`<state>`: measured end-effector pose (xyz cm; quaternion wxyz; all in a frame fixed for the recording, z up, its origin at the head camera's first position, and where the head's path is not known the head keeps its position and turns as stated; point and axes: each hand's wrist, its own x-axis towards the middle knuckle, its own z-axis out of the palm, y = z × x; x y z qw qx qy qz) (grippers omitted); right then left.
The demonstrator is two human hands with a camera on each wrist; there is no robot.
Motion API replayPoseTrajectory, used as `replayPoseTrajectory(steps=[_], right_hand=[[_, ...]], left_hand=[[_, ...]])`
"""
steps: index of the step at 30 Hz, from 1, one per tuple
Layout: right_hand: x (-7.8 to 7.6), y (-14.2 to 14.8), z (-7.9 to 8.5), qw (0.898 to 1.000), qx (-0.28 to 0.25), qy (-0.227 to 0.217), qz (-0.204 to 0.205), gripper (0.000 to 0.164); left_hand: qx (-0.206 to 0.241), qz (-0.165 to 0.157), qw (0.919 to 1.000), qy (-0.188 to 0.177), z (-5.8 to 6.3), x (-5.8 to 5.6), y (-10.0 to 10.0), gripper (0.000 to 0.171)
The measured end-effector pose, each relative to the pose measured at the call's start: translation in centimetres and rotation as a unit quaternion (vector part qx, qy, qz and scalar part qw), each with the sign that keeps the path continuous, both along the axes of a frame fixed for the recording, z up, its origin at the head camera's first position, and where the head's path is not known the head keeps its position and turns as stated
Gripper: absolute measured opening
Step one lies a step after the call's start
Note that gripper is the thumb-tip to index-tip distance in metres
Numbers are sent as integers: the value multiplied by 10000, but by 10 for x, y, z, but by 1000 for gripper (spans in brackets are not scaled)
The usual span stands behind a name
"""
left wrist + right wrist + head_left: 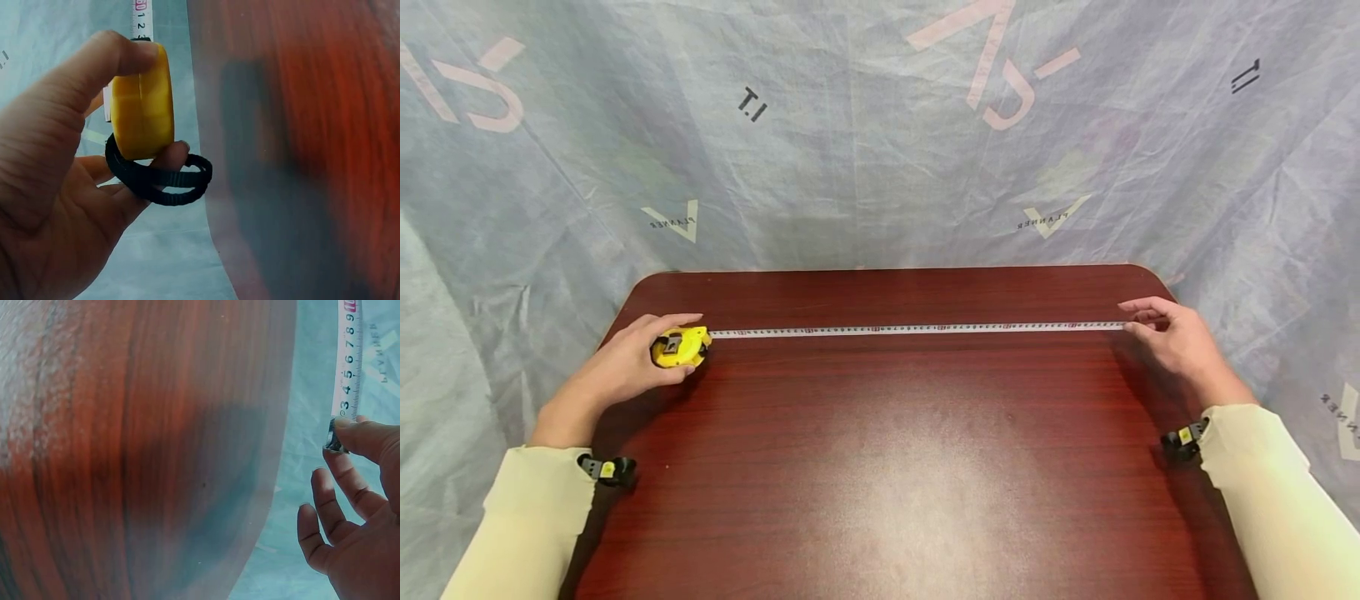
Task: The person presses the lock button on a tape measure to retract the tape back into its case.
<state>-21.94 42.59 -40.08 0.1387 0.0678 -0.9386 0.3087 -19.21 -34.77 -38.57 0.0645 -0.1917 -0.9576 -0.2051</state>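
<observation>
A yellow tape measure [682,347] is held in my left hand [625,358], thumb on one side and fingers on the other. In the left wrist view its yellow case [142,109] stands on edge between thumb and fingers, and a black strap [172,184] loops below it. The white blade [910,329] stretches straight and nearly level across to my right hand [1176,342]. There the thumb and forefinger pinch the blade's metal end [335,440], while the other fingers curl loosely. Figures along the blade [348,362] show in the right wrist view.
Below the hands lies a dark red wood-grain table [925,467] with rounded far corners and a glare patch near its middle. Grey printed cloth [850,142] hangs behind it and along both sides. Each wrist carries a small black camera [617,472].
</observation>
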Motion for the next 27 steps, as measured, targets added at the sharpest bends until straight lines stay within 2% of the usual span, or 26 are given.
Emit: replayPoseTrajectory(steps=[4, 13, 20, 27], right_hand=[[1, 0, 3, 10000, 37, 38, -8, 26], [4, -2, 11, 9998, 112, 130, 33, 24], [4, -3, 16, 9998, 58, 207, -27, 19], [7, -4, 19, 9992, 29, 405, -31, 13]], left_hand=[[22, -161, 9998, 130, 2, -1, -1, 73], [20, -154, 9998, 109, 10, -1, -4, 69], [-26, -206, 9995, 247, 18, 2, -7, 69], [8, -133, 9999, 0, 24, 3, -6, 68]])
